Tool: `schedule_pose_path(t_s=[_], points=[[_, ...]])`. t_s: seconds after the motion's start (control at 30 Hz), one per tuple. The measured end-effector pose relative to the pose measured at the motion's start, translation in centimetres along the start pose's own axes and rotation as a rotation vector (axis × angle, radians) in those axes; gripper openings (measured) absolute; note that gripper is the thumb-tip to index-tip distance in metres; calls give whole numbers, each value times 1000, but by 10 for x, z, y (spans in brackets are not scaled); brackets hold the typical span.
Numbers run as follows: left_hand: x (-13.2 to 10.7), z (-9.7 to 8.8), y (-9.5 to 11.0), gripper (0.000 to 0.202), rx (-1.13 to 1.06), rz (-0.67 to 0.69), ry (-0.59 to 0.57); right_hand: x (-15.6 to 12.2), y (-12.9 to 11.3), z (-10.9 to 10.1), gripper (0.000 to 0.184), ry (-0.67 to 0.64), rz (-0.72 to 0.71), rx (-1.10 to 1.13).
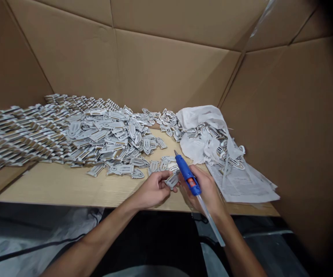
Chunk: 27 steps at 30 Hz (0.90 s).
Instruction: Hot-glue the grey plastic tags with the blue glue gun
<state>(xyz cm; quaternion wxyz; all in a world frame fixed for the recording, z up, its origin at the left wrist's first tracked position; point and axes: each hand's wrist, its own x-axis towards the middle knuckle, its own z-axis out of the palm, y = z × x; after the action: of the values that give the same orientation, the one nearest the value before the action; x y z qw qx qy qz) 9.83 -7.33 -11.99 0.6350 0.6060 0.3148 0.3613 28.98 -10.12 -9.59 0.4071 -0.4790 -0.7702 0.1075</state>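
Note:
My right hand (pixel 205 188) grips a blue hot glue gun (pixel 187 174) with an orange switch, its nozzle pointing up and away from me. A long clear glue stick (pixel 211 221) sticks out of the gun's rear, past my wrist. My left hand (pixel 153 189) pinches a small grey slotted piece (pixel 172 181) close to the gun's tip. Just beyond my hands, loose grey slotted pieces (pixel 163 164) lie on the tan board (pixel 68 188). A large heap of similar pieces (pixel 105 138) spreads to the left.
Tall cardboard walls (pixel 166 65) surround the back and right of the board. A crumpled white plastic sheet (pixel 201 130) lies among pieces at the right, beside a stack of printed papers (pixel 243 186). Below the board's near edge are a dark floor and a black cable (pixel 30 250).

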Motion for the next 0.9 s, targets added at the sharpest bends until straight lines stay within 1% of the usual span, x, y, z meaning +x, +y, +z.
schedule_pose_path(t_s=[0.13, 0.27, 0.4, 0.5, 0.6, 0.67, 0.73, 0.8, 0.9], points=[[1, 1, 1, 25, -36, 8, 14, 0, 1, 0, 15, -9, -18, 5], [2, 1, -2, 18, -67, 17, 51, -1, 3, 4, 16, -6, -3, 2], [4, 0, -7, 31, -53, -6, 28, -3, 2, 15, 12, 1, -25, -10], [5, 2, -9, 36, -128, -22, 43, -3, -1, 21, 7, 50, -39, -32], [7, 5, -8, 41, -259, -40, 117, -2, -2, 17, 12, 129, 10, -36], [8, 6, -5, 43, -329, -35, 166, -1, 1, 8, 20, 132, 47, -26], [8, 7, -4, 43, -379, -21, 222, -1, 5, -2, 24, 61, 34, -4], [9, 7, -3, 42, -412, -9, 281, -1, 9, -10, 23, -56, 18, 25], [9, 7, -1, 39, -430, -13, 339, 0, 11, -16, 20, -227, 54, 93]])
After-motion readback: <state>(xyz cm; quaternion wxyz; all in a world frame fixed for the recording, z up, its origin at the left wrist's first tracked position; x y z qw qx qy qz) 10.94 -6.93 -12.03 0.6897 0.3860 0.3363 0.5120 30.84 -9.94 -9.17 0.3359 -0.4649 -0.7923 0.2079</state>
